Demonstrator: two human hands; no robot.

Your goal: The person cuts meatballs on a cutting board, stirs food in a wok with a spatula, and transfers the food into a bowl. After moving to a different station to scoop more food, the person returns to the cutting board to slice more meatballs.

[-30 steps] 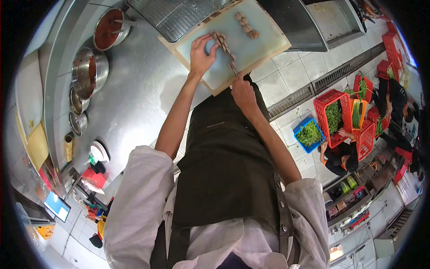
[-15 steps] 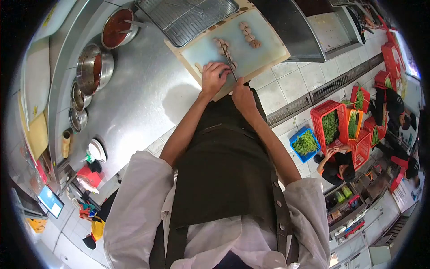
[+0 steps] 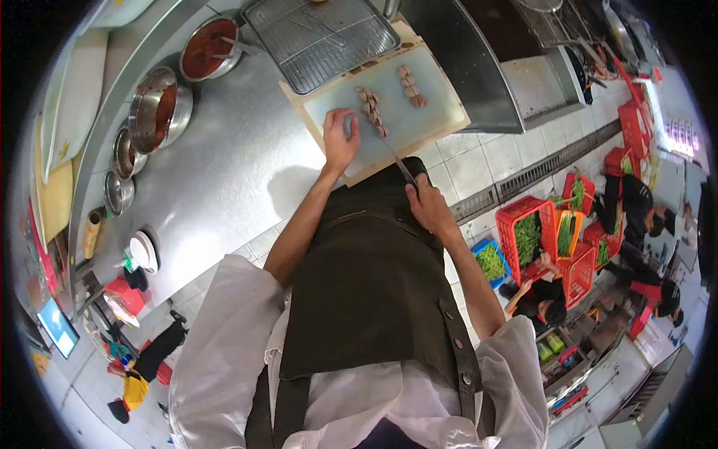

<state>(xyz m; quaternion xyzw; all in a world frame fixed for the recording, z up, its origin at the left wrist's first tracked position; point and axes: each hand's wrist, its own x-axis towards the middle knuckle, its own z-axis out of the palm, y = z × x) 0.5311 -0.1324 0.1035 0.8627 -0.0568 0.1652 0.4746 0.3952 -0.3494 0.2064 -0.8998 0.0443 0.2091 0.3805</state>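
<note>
A pale cutting board [image 3: 441, 105] carries two rows of sliced brownish pieces, perhaps meat: a nearer row [image 3: 372, 112] and a farther-right row [image 3: 411, 88]. My left hand [image 3: 340, 142] is just left of the nearer row, fingers loosely bent and thumb apart, with nothing visible in it. In my right hand [image 3: 431, 203], at the near edge of the board by the apron, is a knife [image 3: 406, 171]. Its blade points away from me, with the tip close to the near end of the nearer row. Fingers wrap around the handle and hide most of it.
Beyond the board lies a metal tray with a wire rack [image 3: 321, 45]. Steel bowls, including one with red sauce [image 3: 203, 56], line the left of the steel counter [image 3: 224, 142]. At right, people work near red crates [image 3: 516, 217] of greens on the floor.
My left hand has lifted off the nearer row and moved left, its fingers opening. My right hand has drawn the knife back toward me, away from the pieces.
</note>
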